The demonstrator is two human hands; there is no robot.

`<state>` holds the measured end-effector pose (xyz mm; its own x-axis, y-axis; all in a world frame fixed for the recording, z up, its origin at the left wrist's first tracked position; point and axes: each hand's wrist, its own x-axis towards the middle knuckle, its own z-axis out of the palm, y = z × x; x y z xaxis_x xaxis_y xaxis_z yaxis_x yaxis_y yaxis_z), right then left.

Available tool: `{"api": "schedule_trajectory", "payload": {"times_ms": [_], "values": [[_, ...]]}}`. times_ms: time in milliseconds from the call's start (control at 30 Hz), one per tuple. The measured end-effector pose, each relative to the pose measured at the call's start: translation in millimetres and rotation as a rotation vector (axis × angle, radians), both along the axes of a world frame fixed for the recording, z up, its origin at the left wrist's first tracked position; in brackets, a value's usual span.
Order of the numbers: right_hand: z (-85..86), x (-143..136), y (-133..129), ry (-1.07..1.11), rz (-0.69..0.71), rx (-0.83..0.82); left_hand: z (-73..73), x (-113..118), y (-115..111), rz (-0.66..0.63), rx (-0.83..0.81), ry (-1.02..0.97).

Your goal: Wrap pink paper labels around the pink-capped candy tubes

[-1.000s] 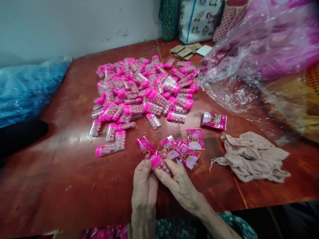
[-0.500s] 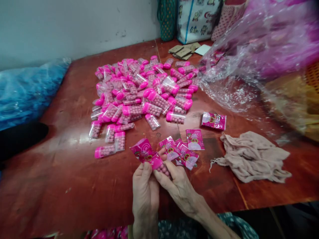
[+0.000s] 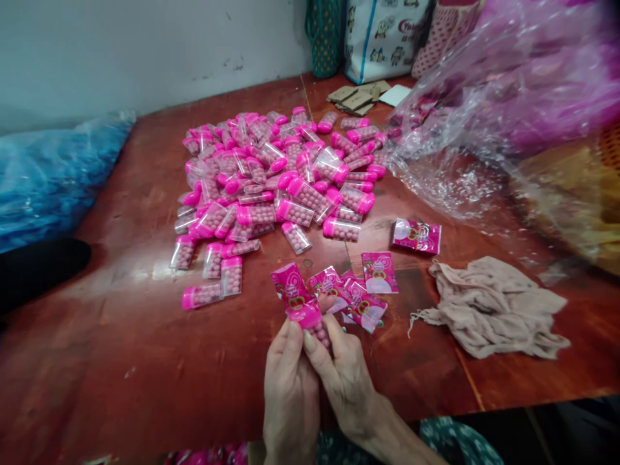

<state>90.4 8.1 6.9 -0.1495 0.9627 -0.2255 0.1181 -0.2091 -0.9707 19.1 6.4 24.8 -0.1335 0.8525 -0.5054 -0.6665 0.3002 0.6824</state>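
Near the table's front edge, my right hand (image 3: 351, 381) grips a small clear candy container (image 3: 320, 334) of pink balls with a bright pink cap. At the cap end, a printed pink plastic sleeve (image 3: 290, 284) stands up and leans left. My left hand (image 3: 291, 381) is closed, its thumb and fingers pinching where sleeve and cap meet. Whether the sleeve goes around the cap, I cannot tell. Just beyond my right fingers lie several flat printed sleeves (image 3: 365, 307), partly overlapping. A larger pile of filled candy containers (image 3: 271, 168) spreads over the middle of the table.
A thicker stack of sleeves (image 3: 416, 236) lies right of the pile, with a crumpled beige cloth (image 3: 494, 307) nearer me. Clear plastic bags (image 3: 465, 148) cover the right back. Blue bagged goods (image 3: 53, 174) lie left. Cardboard pieces (image 3: 356, 98) and a white bag (image 3: 382, 39) are behind.
Both hands have moved slightly right with the container and sleeve. The sleeve has swung more upright and lines up more closely with the cap. The pile and cloth look unchanged.
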Motion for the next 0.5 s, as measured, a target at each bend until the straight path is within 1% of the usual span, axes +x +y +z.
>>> {"api": "schedule_trajectory", "payload": {"times_ms": [33,100,167,200,267,333,400,500], "values": [[1.0,0.8,0.2,-0.046,0.004,0.023,-1.2,-1.2,0.9,-0.002,0.006,0.008],[4.7,4.4,1.3,-0.164,-0.025,0.130,-3.7,-3.2,2.9,0.030,0.018,0.043],[9.5,9.9,3.4,-0.251,-0.115,0.274,-5.4,-4.5,4.1,0.083,0.029,0.108],[11.8,12.9,4.7,-0.265,-0.166,0.331,-5.7,-4.8,4.1,0.102,0.039,0.149],[15.0,17.9,7.3,-0.227,-0.206,0.365,-5.1,-4.2,2.7,0.093,0.052,0.224],[15.8,20.7,9.8,-0.128,-0.213,0.305,-3.7,-2.0,0.3,0.057,0.054,0.287],[15.0,21.5,11.8,0.014,-0.224,0.186,-2.1,1.3,-1.8,0.039,0.043,0.345],[15.0,20.9,13.4,0.219,-0.276,-0.004,0.2,7.2,-3.3,0.079,0.039,0.414]]}}
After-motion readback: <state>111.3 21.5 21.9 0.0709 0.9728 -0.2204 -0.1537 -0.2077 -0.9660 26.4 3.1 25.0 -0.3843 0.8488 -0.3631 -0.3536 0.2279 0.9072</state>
